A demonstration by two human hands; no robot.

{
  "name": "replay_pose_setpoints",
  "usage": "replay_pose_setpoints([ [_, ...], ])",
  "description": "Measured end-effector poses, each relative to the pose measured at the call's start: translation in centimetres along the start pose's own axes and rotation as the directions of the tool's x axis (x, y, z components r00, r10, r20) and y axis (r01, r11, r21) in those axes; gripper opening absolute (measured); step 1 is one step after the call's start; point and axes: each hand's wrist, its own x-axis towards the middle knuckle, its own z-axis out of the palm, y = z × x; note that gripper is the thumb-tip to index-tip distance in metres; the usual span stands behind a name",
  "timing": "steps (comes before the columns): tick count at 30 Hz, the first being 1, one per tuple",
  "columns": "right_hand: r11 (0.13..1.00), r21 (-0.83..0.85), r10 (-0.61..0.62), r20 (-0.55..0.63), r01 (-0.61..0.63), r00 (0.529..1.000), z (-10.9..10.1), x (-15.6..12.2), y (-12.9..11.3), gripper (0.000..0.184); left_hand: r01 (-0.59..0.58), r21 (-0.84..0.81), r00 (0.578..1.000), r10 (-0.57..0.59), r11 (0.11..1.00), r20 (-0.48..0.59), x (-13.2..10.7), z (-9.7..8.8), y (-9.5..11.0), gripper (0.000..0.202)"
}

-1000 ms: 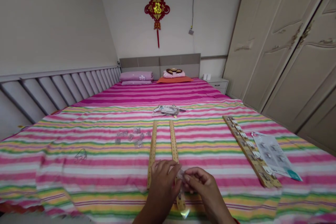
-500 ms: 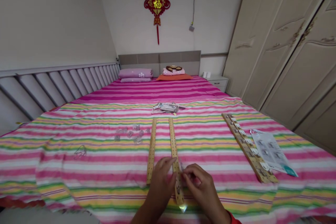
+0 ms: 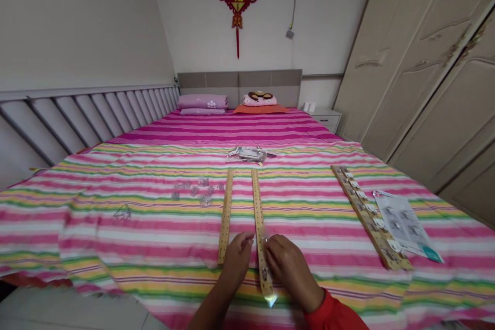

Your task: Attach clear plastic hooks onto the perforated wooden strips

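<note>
Two narrow, tan perforated strips lie lengthwise on the striped sheet: a left strip (image 3: 226,211) and a right strip (image 3: 258,206). A small metal fitting (image 3: 265,272) sits near the right strip's near end, where a shiny clear piece (image 3: 271,299) pokes out. My left hand (image 3: 236,258) is between the strips, its fingers curled in; whether they hold anything is hidden. Close against the right strip's right edge, my right hand (image 3: 288,263) pinches a small, blurred clear plastic piece (image 3: 265,237).
Several small clear pieces (image 3: 194,191) lie to the left, near a thin wire tangle (image 3: 122,212). Plastic packets (image 3: 249,154) rest beyond the strips. At right are a wider board with metal and white fittings (image 3: 361,211) and a blister pack (image 3: 404,221).
My left hand has drawn back from the right strip and its fingers have curled. My right hand has turned, back upward, beside the strip. The camera view has shifted slightly.
</note>
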Motion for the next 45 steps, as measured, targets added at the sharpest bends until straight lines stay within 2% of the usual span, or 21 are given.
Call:
replay_pose_setpoints([
  [3, 0.999, -0.038, -0.020, 0.006, 0.020, 1.000, 0.5, 0.3, 0.1, 0.019, 0.133, -0.122, 0.988, -0.122, 0.984, 0.092, 0.8, 0.2, -0.3, 0.030],
  [5, 0.999, -0.041, -0.019, 0.011, 0.019, 1.000, 0.8, 0.3, 0.1, 0.018, 0.187, -0.148, 0.979, -0.172, 0.971, 0.105, 1.3, 0.3, -0.3, 0.028],
  [9, 0.999, -0.048, -0.022, 0.004, 0.022, 1.000, 1.1, 0.2, 0.2, 0.019, 0.146, -0.102, 0.988, -0.139, 0.984, 0.070, 2.2, 0.2, 0.2, 0.026],
  [13, 0.997, -0.071, -0.031, -0.004, 0.031, 1.000, 1.2, 0.5, 0.3, 0.019, 0.178, -0.111, 0.983, -0.170, 0.978, 0.076, 2.7, 0.3, 0.8, 0.027],
  [19, 0.995, -0.092, -0.019, 0.050, 0.024, 0.999, 1.2, 0.9, 0.3, 0.018, 0.160, -0.080, 0.987, -0.157, 0.984, 0.041, 3.5, 0.8, 0.3, 0.022],
  [26, 0.996, 0.057, 0.065, 0.063, -0.069, 0.996, 1.2, 0.7, 0.5, 0.018, 0.142, -0.079, 0.990, -0.142, 0.987, 0.010, 3.7, 1.2, -0.2, 0.012],
  [33, 0.950, 0.239, 0.189, 0.071, -0.201, 0.979, 1.7, 0.4, 1.1, 0.016, 0.155, -0.063, 0.988, -0.155, 0.986, 0.017, 3.5, 1.3, 0.0, 0.008],
  [45, 0.949, 0.238, 0.193, 0.090, -0.209, 0.977, 1.9, 0.4, 1.1, 0.019, 0.151, 0.022, 0.989, -0.151, 0.988, -0.005, 3.5, 1.4, 0.4, 0.002],
])
